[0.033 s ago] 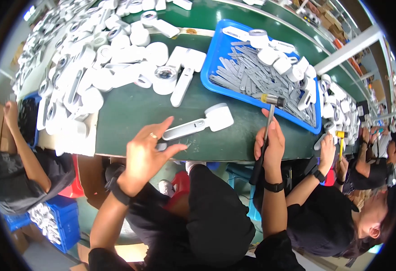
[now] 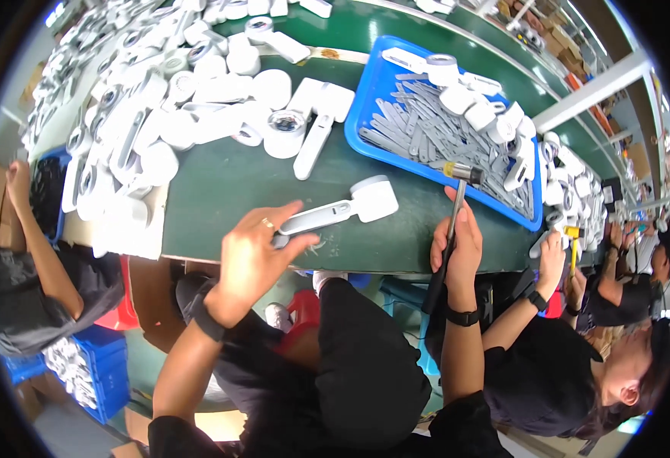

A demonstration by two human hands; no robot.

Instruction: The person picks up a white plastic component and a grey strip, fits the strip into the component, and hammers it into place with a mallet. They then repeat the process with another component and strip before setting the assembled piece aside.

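White device (image 2: 364,202) on green table (image 2: 228,179) near wide left grip (image 2: 257,248); right grip (image 2: 463,243) holding hammer (image 2: 446,256).

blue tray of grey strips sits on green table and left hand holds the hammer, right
Not the left hand: the head view shows the right hand holding the hammer. The blue tray of grey strips does sit on the green table.
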